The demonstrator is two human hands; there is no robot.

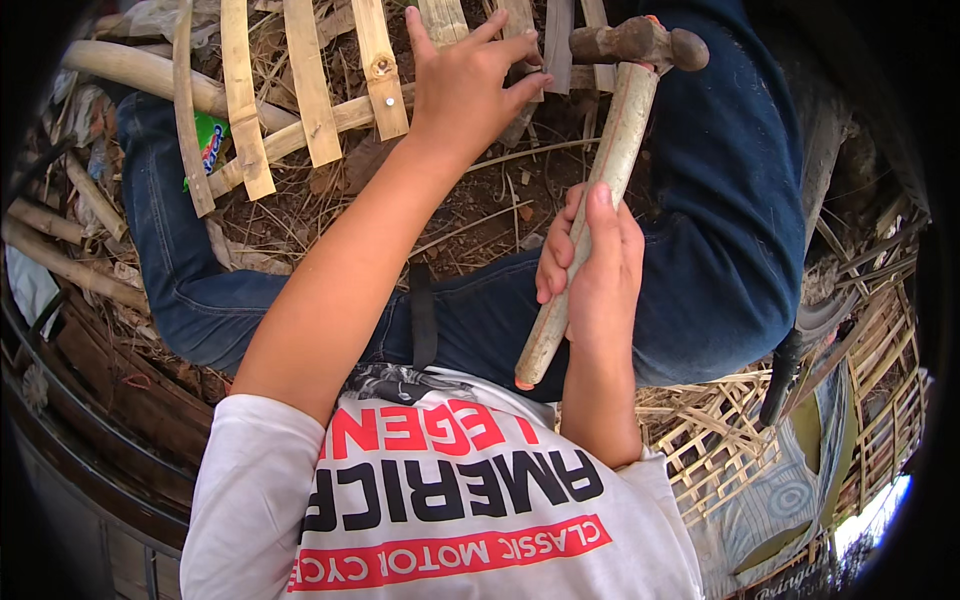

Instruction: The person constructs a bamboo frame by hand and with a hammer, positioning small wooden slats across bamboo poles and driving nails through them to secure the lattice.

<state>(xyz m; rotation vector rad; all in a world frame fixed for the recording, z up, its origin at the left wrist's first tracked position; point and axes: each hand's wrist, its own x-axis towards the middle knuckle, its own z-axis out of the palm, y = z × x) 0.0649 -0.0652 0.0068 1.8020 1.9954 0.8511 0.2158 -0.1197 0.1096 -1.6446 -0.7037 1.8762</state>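
Note:
My right hand [597, 262] is wrapped round the pale handle of a hammer [618, 135]. The hammer's rusty head points up and away from me, over my right thigh. At the top, my left hand [465, 80] lies palm down with fingers spread over a bamboo slat [443, 20]; its thumb stretches to the right. More flat bamboo slats [312, 90] stand side by side to its left, crossing a bamboo crosspiece [290, 141]. A small shiny round spot, perhaps a nail head [390, 101], shows near one slat's end. The slats' far ends are out of view.
My bent legs in jeans [725, 250] flank the slats. A thick bamboo pole [150, 72] lies at the upper left, near a green wrapper [207, 140]. Dry stalks and soil cover the ground. Woven bamboo lattice [715, 465] sits at the lower right.

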